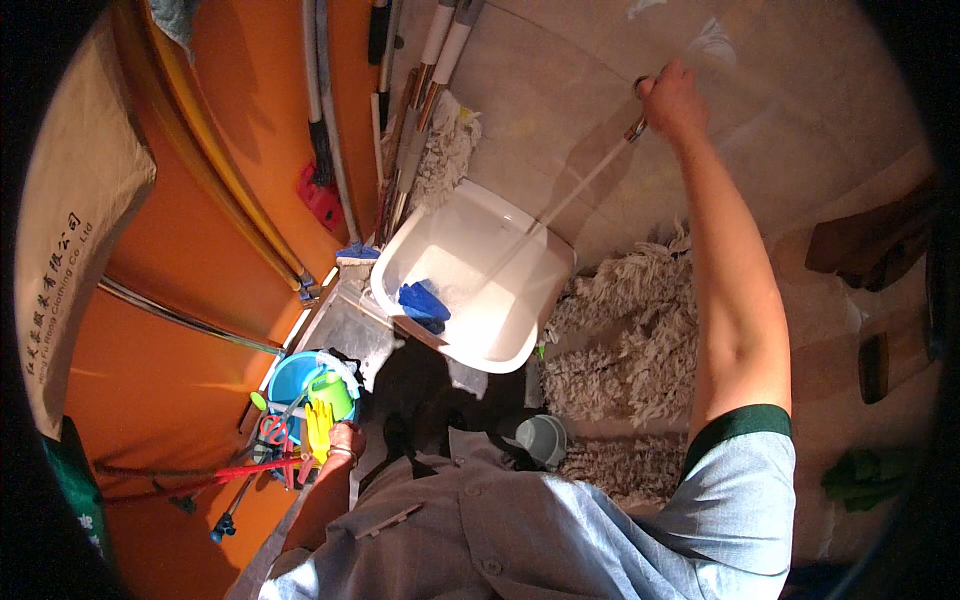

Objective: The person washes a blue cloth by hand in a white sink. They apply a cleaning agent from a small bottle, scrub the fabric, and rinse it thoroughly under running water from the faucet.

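My right hand [673, 97] is closed around the handle of a metal wall tap [637, 127]. A stream of water [574, 193] runs from the tap into a white square basin [382, 274]. Inside the basin a wet blue cloth [424, 303] lies at the left, near light foam. My left hand [345, 441] is beside a blue bucket [289, 375], against a yellow rubber glove [319, 429]. Its fingers are partly hidden, so I cannot tell what it grips. The bucket also holds a green watering can [330, 394] and red-handled scissors [274, 429].
String mop heads [637, 337] hang or lie right of the basin. A grey pail [541, 439] stands near my body. Several poles [420, 112] lean behind the basin. An orange panel [187, 322] and a printed carton [82, 187] stand at the left.
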Demonstrator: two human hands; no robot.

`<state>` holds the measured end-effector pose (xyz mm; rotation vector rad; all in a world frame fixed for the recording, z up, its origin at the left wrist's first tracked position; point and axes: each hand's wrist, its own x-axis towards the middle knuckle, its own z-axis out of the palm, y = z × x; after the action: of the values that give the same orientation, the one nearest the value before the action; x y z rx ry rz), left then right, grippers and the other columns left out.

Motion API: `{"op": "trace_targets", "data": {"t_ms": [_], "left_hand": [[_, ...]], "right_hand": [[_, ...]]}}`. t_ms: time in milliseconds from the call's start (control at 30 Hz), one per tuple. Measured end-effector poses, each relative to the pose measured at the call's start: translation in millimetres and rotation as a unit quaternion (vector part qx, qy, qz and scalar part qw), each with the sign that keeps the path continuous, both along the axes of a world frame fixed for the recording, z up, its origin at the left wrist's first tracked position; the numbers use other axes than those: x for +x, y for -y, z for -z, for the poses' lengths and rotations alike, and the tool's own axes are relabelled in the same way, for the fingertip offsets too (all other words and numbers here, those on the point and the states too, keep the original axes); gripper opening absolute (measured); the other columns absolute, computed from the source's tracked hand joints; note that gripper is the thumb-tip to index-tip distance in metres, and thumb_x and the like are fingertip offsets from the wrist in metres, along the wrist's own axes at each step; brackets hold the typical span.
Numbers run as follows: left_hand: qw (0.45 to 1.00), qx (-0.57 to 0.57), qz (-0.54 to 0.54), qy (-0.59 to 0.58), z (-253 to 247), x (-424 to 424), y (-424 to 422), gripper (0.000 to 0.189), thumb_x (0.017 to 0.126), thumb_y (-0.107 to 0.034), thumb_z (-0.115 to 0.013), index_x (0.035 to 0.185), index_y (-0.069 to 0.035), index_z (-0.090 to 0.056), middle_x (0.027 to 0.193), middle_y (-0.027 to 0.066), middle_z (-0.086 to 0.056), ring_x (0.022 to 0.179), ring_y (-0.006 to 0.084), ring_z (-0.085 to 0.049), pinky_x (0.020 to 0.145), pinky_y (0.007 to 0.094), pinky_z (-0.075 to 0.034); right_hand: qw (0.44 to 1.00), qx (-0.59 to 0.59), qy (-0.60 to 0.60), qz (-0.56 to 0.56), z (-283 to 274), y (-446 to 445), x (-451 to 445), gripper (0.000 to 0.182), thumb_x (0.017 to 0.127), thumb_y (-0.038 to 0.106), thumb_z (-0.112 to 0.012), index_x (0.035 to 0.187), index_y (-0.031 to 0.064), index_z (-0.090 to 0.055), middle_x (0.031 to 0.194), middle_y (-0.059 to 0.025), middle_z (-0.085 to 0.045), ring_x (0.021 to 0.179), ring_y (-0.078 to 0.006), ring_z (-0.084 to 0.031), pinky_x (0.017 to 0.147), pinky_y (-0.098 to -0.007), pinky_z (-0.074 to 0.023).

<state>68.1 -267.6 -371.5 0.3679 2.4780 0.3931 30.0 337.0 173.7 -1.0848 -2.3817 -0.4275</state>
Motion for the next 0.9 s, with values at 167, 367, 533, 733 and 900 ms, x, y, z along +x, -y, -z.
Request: {"op": "trace_targets", "data": {"t_ms": [167, 367, 533, 733, 900], "left_hand": [[1.0, 0.004, -0.003, 0.03, -15.8, 0.4, 0.7, 0.021, 0.074, -0.024, -0.063, 0.081, -0.006, -0.07, 0.087, 0.0183, -0.067, 0.087, 0.0341, -0.064, 0.08, 0.0412, -0.051], [0.999, 0.014, -0.016, 0.028, -8.5, 3.5, 1.3, 0.023, 0.073, -0.024, -0.065, 0.085, -0.005, -0.069, 0.092, 0.018, -0.067, 0.091, 0.033, -0.063, 0.083, 0.0407, -0.05], [0.999, -0.02, 0.018, 0.035, -6.8, 3.1, 5.2, 0.02, 0.074, -0.023, -0.065, 0.085, -0.006, -0.07, 0.091, 0.0177, -0.067, 0.092, 0.033, -0.063, 0.083, 0.0403, -0.05], [0.999, 0.004, 0.009, 0.039, -21.5, 2.6, -1.0, 0.02, 0.073, -0.023, -0.066, 0.083, -0.006, -0.07, 0.088, 0.0182, -0.067, 0.09, 0.0334, -0.064, 0.082, 0.0411, -0.05], [0.999, -0.006, 0.011, 0.041, -16.9, 2.6, -1.3, 0.019, 0.073, -0.022, -0.065, 0.082, -0.006, -0.07, 0.087, 0.0171, -0.068, 0.088, 0.0336, -0.064, 0.081, 0.0414, -0.051]], "right_hand": [[1.0, -0.011, -0.013, 0.004, 2.1, 5.6, -2.5, 0.044, 0.087, 0.032, -0.05, 0.117, 0.0005, -0.044, 0.119, -0.0241, -0.05, 0.102, -0.0444, -0.057, 0.081, -0.0547, -0.0481], [1.0, 0.001, -0.016, -0.017, 6.3, -5.5, 1.1, 0.041, 0.087, 0.031, -0.05, 0.112, -0.0014, -0.045, 0.116, -0.025, -0.051, 0.098, -0.0452, -0.059, 0.08, -0.0535, -0.0492], [1.0, 0.005, -0.017, -0.023, 8.0, -1.9, -1.4, 0.041, 0.087, 0.031, -0.05, 0.11, -0.0017, -0.044, 0.114, -0.0269, -0.051, 0.097, -0.0454, -0.059, 0.078, -0.0528, -0.0503], [1.0, 0.003, -0.012, -0.011, 7.4, -2.1, -0.9, 0.041, 0.087, 0.032, -0.05, 0.11, -0.0013, -0.044, 0.114, -0.0258, -0.051, 0.098, -0.0451, -0.059, 0.079, -0.0528, -0.05], [0.999, -0.015, -0.026, -0.016, 5.9, 2.7, 0.6, 0.04, 0.087, 0.031, -0.05, 0.11, -0.0009, -0.045, 0.116, -0.0245, -0.051, 0.101, -0.045, -0.057, 0.082, -0.0526, -0.0485]]}}
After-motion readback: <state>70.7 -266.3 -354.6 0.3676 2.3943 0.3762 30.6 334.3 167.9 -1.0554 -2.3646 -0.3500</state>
